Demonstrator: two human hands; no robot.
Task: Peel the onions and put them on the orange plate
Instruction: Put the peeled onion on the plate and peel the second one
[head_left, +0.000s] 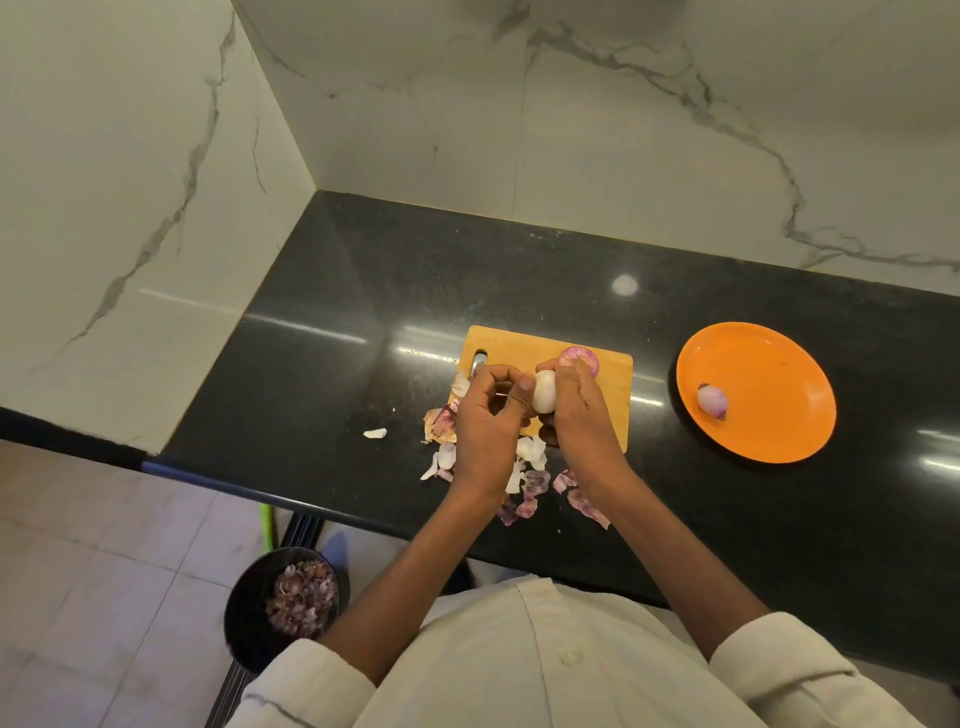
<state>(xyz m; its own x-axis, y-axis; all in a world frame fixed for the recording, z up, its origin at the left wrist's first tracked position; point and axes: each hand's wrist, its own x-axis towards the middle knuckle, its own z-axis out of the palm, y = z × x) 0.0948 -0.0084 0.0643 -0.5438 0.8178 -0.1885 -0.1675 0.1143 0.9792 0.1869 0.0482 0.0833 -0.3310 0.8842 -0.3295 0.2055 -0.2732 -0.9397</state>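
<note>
Right hand (576, 410) grips onion (545, 399), seemingly upright.

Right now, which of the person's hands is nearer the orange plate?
Right. The right hand holds the onion over the cutting board, on the orange plate's side; the left hand sits farther away.

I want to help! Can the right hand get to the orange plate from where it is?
Probably yes. The right hand is holding the onion over the cutting board, and only bare black counter lies between it and the orange plate.
</note>
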